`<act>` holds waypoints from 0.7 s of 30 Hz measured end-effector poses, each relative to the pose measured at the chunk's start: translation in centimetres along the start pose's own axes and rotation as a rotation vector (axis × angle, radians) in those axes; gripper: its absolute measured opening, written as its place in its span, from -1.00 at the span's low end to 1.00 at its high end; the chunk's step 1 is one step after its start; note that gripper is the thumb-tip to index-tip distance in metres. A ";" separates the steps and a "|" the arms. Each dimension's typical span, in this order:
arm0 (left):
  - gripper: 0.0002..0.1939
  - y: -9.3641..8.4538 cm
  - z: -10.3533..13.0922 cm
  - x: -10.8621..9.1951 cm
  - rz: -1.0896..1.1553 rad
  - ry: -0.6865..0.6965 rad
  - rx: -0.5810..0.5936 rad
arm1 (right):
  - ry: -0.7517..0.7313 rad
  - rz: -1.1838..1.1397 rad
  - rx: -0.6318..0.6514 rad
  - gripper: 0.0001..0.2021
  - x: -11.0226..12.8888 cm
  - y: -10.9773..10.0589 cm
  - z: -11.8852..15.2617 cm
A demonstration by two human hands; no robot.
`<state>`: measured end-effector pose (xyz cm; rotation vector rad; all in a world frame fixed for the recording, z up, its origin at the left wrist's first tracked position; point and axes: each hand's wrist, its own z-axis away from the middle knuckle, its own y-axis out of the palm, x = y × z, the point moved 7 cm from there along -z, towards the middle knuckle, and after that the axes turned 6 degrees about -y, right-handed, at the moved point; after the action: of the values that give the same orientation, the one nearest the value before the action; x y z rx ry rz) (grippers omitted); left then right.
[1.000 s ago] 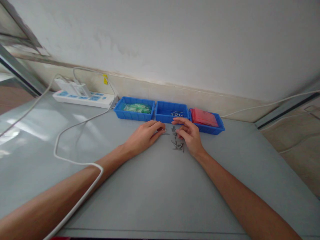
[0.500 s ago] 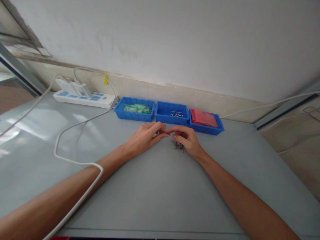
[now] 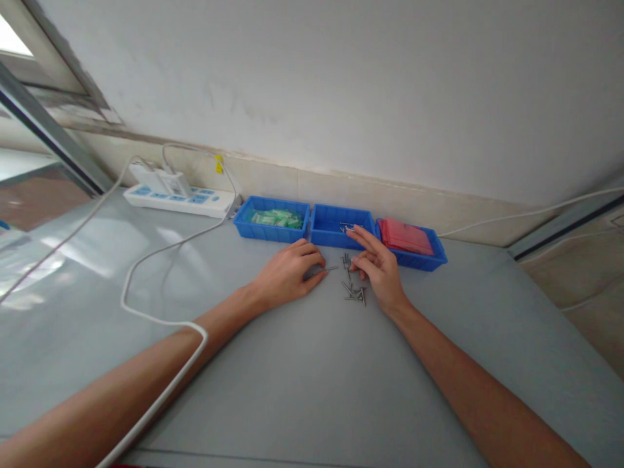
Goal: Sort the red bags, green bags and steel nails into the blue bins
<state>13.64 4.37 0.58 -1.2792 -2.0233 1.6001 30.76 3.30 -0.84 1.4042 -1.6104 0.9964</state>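
Observation:
My left hand [image 3: 291, 274] rests on the table with its fingers curled. A thin metal screw [image 3: 330, 268] pokes out between its thumb and fingers. To the right, my right hand [image 3: 379, 265] has its index and middle fingers stretched toward the front edge of the middle blue bin [image 3: 322, 238], and its thumb lies near the bent lower fingers. I see nothing held in it. A few screws [image 3: 346, 261] lie beside its thumb. Several more screws [image 3: 357, 294] are scattered just below on the table. Inside the middle bin are some screws [image 3: 344, 227], partly covered by the right fingertips.
A blue bin [image 3: 263, 232] of green packets [image 3: 277, 218] stands at the left of the row, and another blue bin [image 3: 429, 262] with red plastic bags [image 3: 407, 236] at the right. A power strip [image 3: 214, 205] sits by the wall. A white cable [image 3: 166, 321] crosses my left forearm.
My hands have moved apart. The right hand's fingers have stretched out toward the middle bin, and more screws show on the table between the hands. The view has shifted slightly.

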 end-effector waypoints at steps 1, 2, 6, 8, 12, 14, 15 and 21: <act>-0.79 0.1 0.0 0.0 0.003 0.002 0.009 | -0.003 0.017 0.005 -0.38 0.0 0.1 0.0; -0.79 0.1 0.0 -0.1 0.005 0.005 0.014 | -0.006 0.048 0.009 -0.37 0.0 0.1 0.1; -0.80 0.2 -0.1 0.0 0.004 -0.002 0.017 | -0.060 0.258 0.014 -0.40 0.5 0.4 0.2; -0.82 0.1 0.0 0.1 0.012 -0.014 0.010 | -0.111 0.320 0.016 -0.42 0.8 0.6 0.3; -0.86 -0.1 0.0 0.1 0.034 -0.022 -0.008 | -0.164 0.328 -0.005 -0.47 1.1 0.5 0.2; -0.87 -0.2 0.1 0.1 0.051 -0.031 -0.024 | -0.180 0.326 -0.014 -0.48 1.1 0.4 0.2; -0.87 -0.2 0.1 0.2 0.061 -0.041 -0.032 | -0.188 0.325 -0.014 -0.49 1.1 0.4 0.2; -0.87 -0.2 0.3 0.6 0.082 -0.064 -0.064 | -0.186 0.234 0.007 -0.57 0.8 0.3 0.3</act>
<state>13.02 4.69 0.43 -1.3670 -2.1014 1.6450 30.33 2.70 -0.22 1.3689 -1.9452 1.0285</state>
